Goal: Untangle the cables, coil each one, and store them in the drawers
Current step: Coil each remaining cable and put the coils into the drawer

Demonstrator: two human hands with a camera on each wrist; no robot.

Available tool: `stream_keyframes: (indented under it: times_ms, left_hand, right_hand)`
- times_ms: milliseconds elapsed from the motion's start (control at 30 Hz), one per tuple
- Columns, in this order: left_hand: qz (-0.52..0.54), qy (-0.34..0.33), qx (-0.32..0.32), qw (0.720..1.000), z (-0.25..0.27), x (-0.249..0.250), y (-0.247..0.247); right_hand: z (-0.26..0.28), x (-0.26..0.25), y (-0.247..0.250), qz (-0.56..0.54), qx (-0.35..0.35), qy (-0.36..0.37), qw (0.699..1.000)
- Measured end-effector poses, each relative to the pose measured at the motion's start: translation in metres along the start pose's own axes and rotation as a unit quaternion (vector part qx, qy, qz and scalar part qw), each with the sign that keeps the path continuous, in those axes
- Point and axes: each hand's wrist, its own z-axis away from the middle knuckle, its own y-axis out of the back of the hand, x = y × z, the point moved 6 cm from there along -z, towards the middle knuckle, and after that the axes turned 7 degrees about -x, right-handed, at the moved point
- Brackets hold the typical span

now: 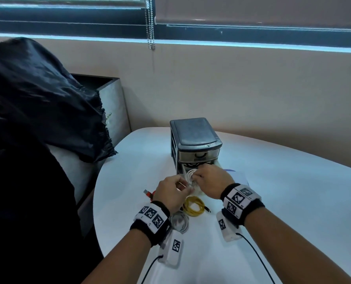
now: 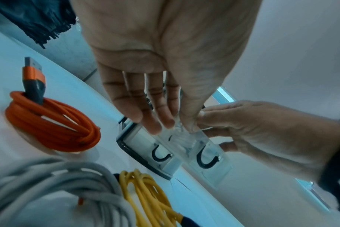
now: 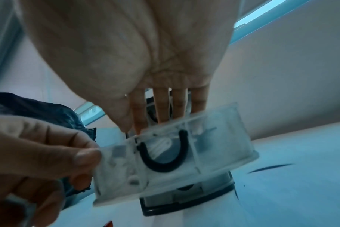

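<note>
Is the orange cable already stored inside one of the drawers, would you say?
No, the left wrist view shows the orange cable lying coiled on the white table, outside the drawer unit.
</note>
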Motion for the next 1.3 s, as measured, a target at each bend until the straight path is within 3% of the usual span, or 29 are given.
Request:
stream_keyframes:
  times_ms: [133, 367, 767, 833, 967, 1033, 1200, 1300]
  left_hand:
    - [0.000, 0.019, 0.044, 0.999, -0.009, -0.001, 0.011]
    - [-0.025, 0.039, 0.073, 0.996, -0.029, 0.002, 0.014]
    - [-0.071, 0.116, 0.067, 0.988, -0.054, -0.006, 0.017]
    - [-0.082, 0.109, 0.039, 0.990, -0.053, -0.008, 0.007]
    - [-0.120, 0.034, -0.028, 0.992, -0.044, 0.003, -0.023]
    - [-0.128, 0.009, -0.036, 0.991, -0.041, 0.013, -0.028]
    - [-0.191, -0.001, -0.122, 0.974, -0.046, 0.018, -0.044]
    - [-0.266, -0.012, -0.118, 0.957, -0.050, 0.029, -0.054]
  right_hand:
    - [0.019, 0.003, 0.016, -0.025, 0.116, 0.025, 0.993]
    - [0.019, -0.001, 0.013, 0.008, 0.092, 0.054, 0.994]
    - [0.034, 0.015, -0.001, -0.063, 0.153, 0.022, 0.986]
    - [0.038, 0.015, -0.013, -0.058, 0.111, 0.018, 0.992]
    - [0.040, 0.008, -0.056, 0.045, -0.071, 0.008, 0.996]
    - [0.042, 0.007, -0.067, 0.056, -0.112, 0.000, 0.992]
    - [0.049, 0.008, -0.071, 0.086, -0.126, 0.000, 0.988]
    - [0.056, 0.013, -0.069, 0.075, -0.092, -0.007, 0.993]
